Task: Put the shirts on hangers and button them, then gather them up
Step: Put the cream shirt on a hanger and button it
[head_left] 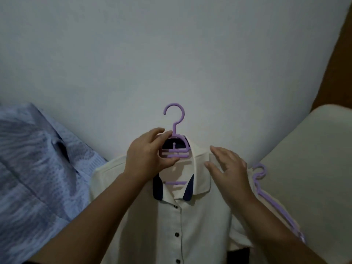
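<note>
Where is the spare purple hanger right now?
In the head view, the spare hanger lies at the lower right, beside the white shirt, partly hidden behind the right hand and forearm.

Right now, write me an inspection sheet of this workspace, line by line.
Surface: white sheet, bare beyond the shirts.
Job's things: cream shirt lying flat, buttoned down the front, on a purple hanger with its hook past the collar; second purple hanger lying at the shirt's right side; blue patterned shirt crumpled at left, no hanger seen in it.
Clutter: cream cloth at right.
Grippers: left hand pinches the hanger's neck; right hand open, fingers spread over the collar.
Cables: nothing seen.
Surroundings: brown surface at upper right.
</note>
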{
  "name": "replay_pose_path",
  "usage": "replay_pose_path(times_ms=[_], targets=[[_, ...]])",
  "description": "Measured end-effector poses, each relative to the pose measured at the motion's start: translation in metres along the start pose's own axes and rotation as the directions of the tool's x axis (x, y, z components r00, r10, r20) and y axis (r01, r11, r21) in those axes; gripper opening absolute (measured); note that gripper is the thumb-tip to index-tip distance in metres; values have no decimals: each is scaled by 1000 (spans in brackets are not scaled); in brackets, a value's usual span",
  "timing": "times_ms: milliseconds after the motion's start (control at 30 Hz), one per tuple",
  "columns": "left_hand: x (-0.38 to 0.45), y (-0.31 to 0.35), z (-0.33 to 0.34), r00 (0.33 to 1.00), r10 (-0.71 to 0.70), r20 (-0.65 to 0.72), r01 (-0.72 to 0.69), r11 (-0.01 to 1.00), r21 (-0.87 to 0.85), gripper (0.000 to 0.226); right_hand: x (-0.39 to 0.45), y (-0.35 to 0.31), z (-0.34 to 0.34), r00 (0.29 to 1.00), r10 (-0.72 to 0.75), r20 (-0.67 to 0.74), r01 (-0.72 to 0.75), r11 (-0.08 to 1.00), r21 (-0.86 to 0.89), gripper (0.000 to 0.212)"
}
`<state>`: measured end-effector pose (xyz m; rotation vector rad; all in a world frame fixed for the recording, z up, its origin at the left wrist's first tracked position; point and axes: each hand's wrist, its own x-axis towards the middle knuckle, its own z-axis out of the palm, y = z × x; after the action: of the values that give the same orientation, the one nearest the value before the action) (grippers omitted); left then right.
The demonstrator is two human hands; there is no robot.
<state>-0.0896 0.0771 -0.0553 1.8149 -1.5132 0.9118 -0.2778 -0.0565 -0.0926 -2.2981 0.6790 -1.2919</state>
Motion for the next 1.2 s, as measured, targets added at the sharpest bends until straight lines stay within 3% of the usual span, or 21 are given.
replay_pose_path(times_ms=[133,233,333,433,467,567,667,700,767,833,933,1000,1100,1200], targets=[[56,22,-67,994,36,-108,-33,999,32,66,48,-65,-63,998,-18,-52,22,998,63,33],[86,37,-107,988,20,-155,-12,999,52,69,74,-111,-105,982,-51,-181,83,981,173,7],[109,48,-142,977,-62,-204,69,997,28,73,83,-149,-149,955,-85,-285,177,933,314,16],[128,57,-176,956,-125,-266,121,992,-31,72,89,-168,-183,956,-167,-242,220,952,212,15],[134,60,-187,949,-122,-290,114,993,-44,72,93,-170,-190,964,-154,-216,187,972,141,8],[148,66,-214,940,-92,-327,87,996,-31,74,99,-174,-207,969,-82,-235,68,995,-69,29],[155,71,-230,944,-75,-321,69,997,-27,75,103,-184,-221,959,-74,-275,31,987,-157,27],[156,70,-233,945,-68,-320,66,998,-16,76,106,-187,-224,966,-56,-253,31,994,-105,22],[156,67,-238,947,-81,-311,84,996,-5,76,107,-193,-227,976,22,-217,24,978,206,9],[156,64,-242,945,-119,-304,118,993,-21,75,105,-198,-229,969,49,-242,72,880,469,6],[158,63,-245,939,-128,-319,130,991,-13,75,103,-198,-227,941,-24,-337,192,859,475,1],[160,62,-249,937,-124,-327,130,992,-3,74,103,-195,-224,948,-58,-312,207,859,469,7],[162,58,-254,940,-129,-316,143,990,20,75,109,-185,-223,981,21,-193,80,863,499,26],[160,52,-254,943,-151,-296,163,987,16,77,114,-180,-221,979,125,-162,-15,831,556,15]])
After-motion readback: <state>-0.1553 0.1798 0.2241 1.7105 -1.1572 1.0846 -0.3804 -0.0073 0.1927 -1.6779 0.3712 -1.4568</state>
